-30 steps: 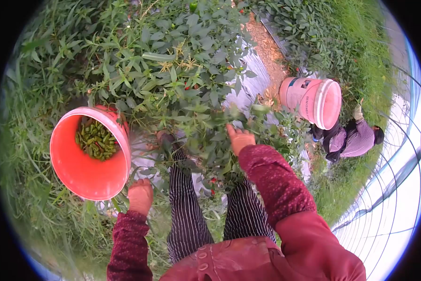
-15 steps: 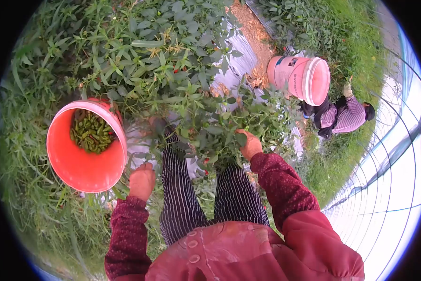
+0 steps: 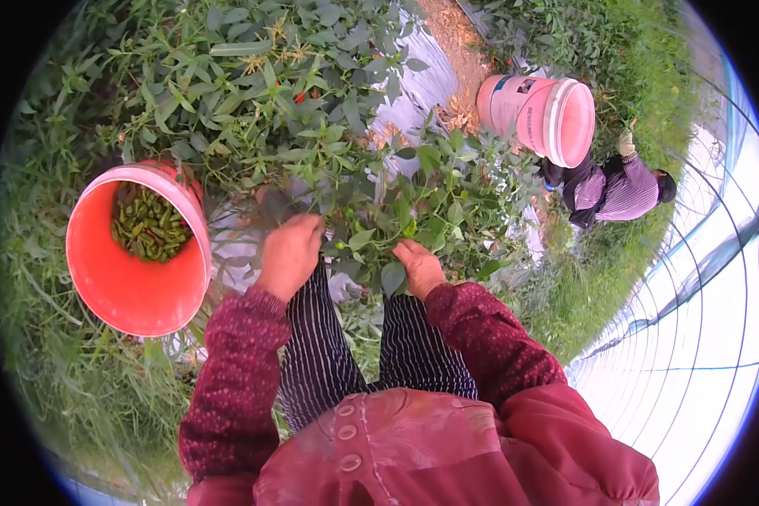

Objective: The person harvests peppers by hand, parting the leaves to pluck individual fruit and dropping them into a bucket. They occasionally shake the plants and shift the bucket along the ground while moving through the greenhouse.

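Observation:
My right hand point(image 3: 419, 268) is closed on a leafy stem of a pepper plant point(image 3: 430, 190), its fingertips among the leaves. A light green pepper point(image 3: 410, 228) hangs just above those fingers. On the plant's left side is my left hand point(image 3: 291, 253), back upward, fingers partly bent and apart from each other; nothing shows in them. Left of it, a tilted red bucket point(image 3: 139, 308) faces me with its mouth. Many green peppers point(image 3: 150, 224), a few reddish, lie in its bottom.
A pink-and-white bucket point(image 3: 518, 114) lies tipped at the upper right. Beyond it a person in a striped top point(image 3: 628, 192) bends among the plants. Silvery mulch film point(image 3: 417, 76) covers the ground between rows. A hooped plastic tunnel wall point(image 3: 675, 337) curves along the right.
My left hand has moved up and right, from beside the red bucket to the plant. My right hand has shifted left and slightly down along the foliage. The view has shifted slightly.

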Tool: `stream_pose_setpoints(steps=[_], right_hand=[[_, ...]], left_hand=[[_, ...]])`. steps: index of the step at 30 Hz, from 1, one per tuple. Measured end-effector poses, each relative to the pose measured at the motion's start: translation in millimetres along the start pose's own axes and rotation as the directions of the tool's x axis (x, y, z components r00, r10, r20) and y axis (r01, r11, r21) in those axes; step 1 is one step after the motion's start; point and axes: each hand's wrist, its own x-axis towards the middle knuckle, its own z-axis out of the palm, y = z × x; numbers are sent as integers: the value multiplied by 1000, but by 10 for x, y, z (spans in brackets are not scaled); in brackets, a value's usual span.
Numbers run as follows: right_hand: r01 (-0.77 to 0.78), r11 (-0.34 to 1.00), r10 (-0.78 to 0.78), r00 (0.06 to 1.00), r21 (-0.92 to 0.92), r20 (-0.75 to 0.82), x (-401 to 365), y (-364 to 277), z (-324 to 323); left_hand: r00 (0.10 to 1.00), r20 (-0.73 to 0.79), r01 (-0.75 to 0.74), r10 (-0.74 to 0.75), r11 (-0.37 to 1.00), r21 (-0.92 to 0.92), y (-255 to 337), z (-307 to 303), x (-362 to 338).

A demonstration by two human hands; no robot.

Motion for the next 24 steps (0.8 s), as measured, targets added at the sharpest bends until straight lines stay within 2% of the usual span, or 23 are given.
stream_pose_setpoints(steps=[1, 3, 5, 7, 9, 10, 11, 13, 15, 17, 18, 19, 21, 24], right_hand=[[18, 1000, -18, 1000, -13, -3, -29, 5, 25], [40, 999, -40, 999, -23, -9, -56, 3, 49], [65, 997, -64, 998, -38, 21, -47, -50, 77], [94, 995, -94, 996, -43, 11, -48, -81, 96], [122, 989, -122, 993, -85, 9, -25, -104, 107], [143, 984, -135, 987, -110, 82, -18, -106, 90], [152, 982, -145, 987, -113, 67, -12, -121, 89], [113, 976, -75, 977, -187, 200, -27, -165, 110], [133, 976, -102, 979, -171, 178, -47, -176, 134], [118, 985, -96, 980, -122, 175, -38, -235, 121], [201, 966, -201, 979, -161, 21, -12, -246, 140], [202, 965, -203, 979, -165, 15, 18, -242, 150], [53, 987, -7, 957, -154, 290, 68, -242, 167], [92, 989, -63, 969, -111, 240, 170, -304, 140]], left_hand=[[1000, 5, 5, -5, 1000, 0, 27, 99, 90], [994, 54, -86, 95, 985, -152, 76, 337, 265], [975, 190, -96, 114, 990, -101, 143, 612, 375], [884, 464, 33, -52, 998, 49, 225, 822, 483], [844, 513, 94, -155, 985, 142, 209, 1051, 472], [828, 530, 132, -184, 982, 136, 244, 1072, 473], [808, 549, 170, -213, 977, 128, 274, 1088, 451], [791, 562, 202, -240, 971, 129, 279, 1131, 403], [771, 581, 233, -262, 964, 126, 280, 1159, 330], [847, 470, 169, -248, 964, 204, 270, 1124, 274], [859, 449, 193, -245, 968, 159, 306, 1054, 261], [863, 445, 188, -240, 969, 159, 289, 1032, 245], [914, 355, 119, -197, 966, 230, 273, 951, 205], [922, 364, 32, -135, 961, 275, 318, 806, 171]])
